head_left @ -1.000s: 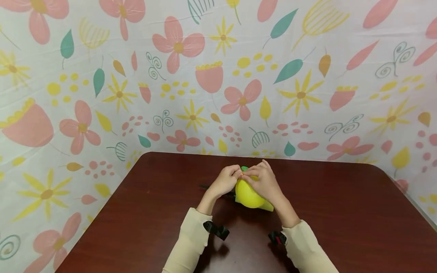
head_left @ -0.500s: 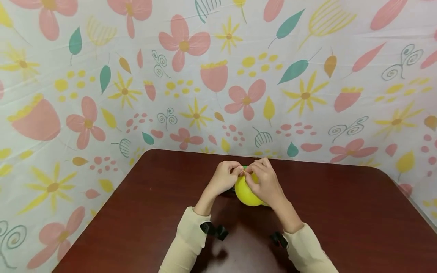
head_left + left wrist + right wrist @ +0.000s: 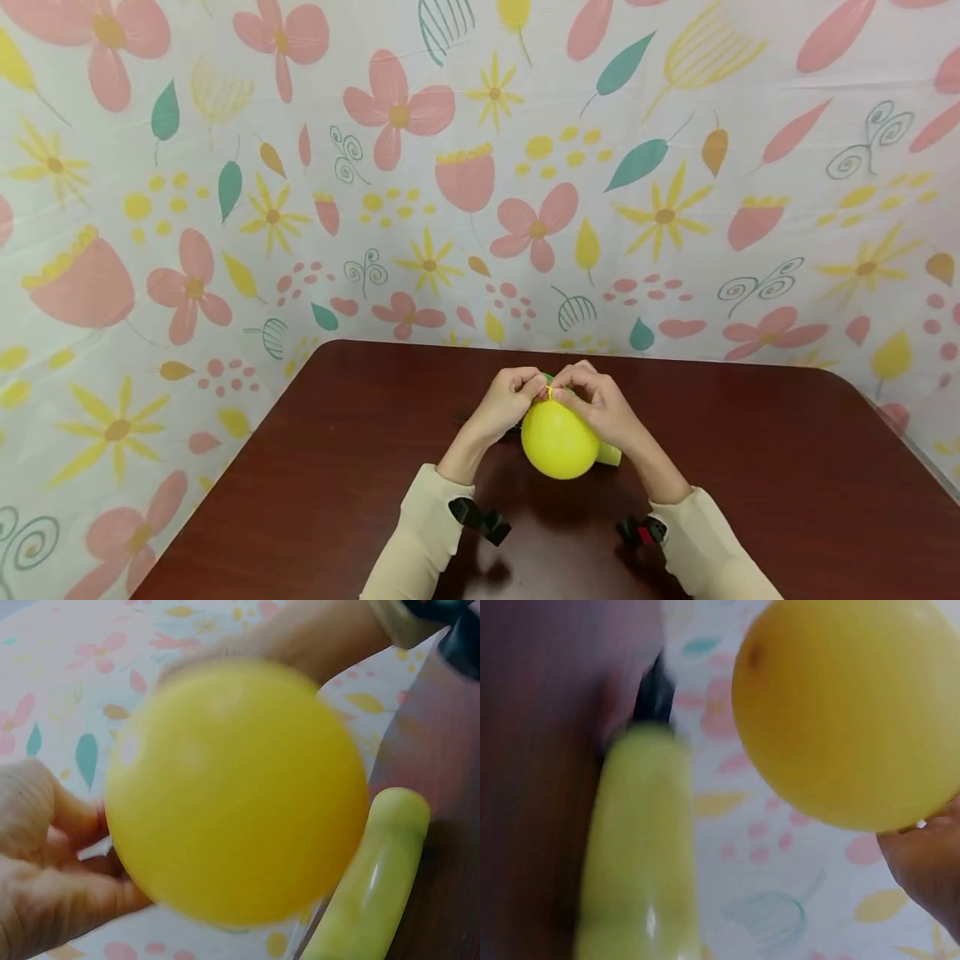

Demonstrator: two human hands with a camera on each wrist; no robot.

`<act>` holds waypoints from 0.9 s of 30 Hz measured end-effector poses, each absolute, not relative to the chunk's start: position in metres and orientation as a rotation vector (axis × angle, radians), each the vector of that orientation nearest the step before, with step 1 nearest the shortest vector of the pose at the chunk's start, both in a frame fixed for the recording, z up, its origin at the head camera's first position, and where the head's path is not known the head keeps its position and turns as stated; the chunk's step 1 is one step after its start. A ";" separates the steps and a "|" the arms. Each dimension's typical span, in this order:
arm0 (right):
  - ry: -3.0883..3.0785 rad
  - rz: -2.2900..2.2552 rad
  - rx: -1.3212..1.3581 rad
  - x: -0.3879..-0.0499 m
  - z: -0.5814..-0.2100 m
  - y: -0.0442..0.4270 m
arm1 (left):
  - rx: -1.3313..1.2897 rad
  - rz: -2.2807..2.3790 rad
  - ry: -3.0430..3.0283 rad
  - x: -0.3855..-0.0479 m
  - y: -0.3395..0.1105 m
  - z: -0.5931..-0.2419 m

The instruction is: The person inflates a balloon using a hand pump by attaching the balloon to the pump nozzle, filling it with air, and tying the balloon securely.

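Observation:
A round, inflated yellow balloon (image 3: 561, 442) hangs by its neck between both hands above the table; it fills much of the left wrist view (image 3: 236, 795) and the right wrist view (image 3: 851, 712). The left hand (image 3: 506, 406) pinches the neck from the left, the right hand (image 3: 603, 408) from the right, fingertips nearly meeting. In the left wrist view the left hand (image 3: 52, 870) is partly behind the balloon. The knot area is hidden there.
Behind the balloon lies a pale yellow-green, bottle-like object (image 3: 609, 453) with a black pointed end (image 3: 656, 694). A green thing shows behind the fingertips. The dark red table (image 3: 360, 467) meets a flower-printed cloth (image 3: 465, 250).
Both hands and the balloon have shifted slightly right and lower in the head view. More of the balloon and its neck shows between the fingers.

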State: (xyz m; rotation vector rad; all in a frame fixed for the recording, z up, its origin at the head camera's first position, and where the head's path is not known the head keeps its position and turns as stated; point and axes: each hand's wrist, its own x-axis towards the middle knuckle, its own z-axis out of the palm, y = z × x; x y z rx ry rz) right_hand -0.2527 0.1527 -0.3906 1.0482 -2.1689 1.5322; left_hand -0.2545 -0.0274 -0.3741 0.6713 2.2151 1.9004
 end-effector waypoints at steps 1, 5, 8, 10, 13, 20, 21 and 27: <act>-2.161 1.464 1.037 -0.254 -0.391 0.152 | 0.649 1.898 2.235 -0.255 -0.026 -0.374; -2.130 1.211 1.003 -0.259 -0.392 0.149 | 0.523 1.911 2.256 -0.257 -0.023 -0.375; -2.104 1.126 1.015 -0.260 -0.393 0.148 | 0.428 1.957 2.179 -0.258 -0.024 -0.377; -2.064 1.076 1.044 -0.260 -0.394 0.147 | 0.387 1.998 2.098 -0.257 -0.025 -0.377; -1.983 1.014 1.096 -0.260 -0.395 0.145 | 0.342 2.045 1.995 -0.257 -0.029 -0.376; -1.871 0.929 1.029 -0.262 -0.398 0.134 | 0.330 2.065 1.964 -0.258 -0.031 -0.370; -1.871 0.931 0.992 -0.261 -0.398 0.133 | 0.342 2.074 1.972 -0.258 -0.030 -0.369; -1.879 1.168 0.735 -0.253 -0.403 0.129 | 0.393 2.040 2.128 -0.254 -0.022 -0.377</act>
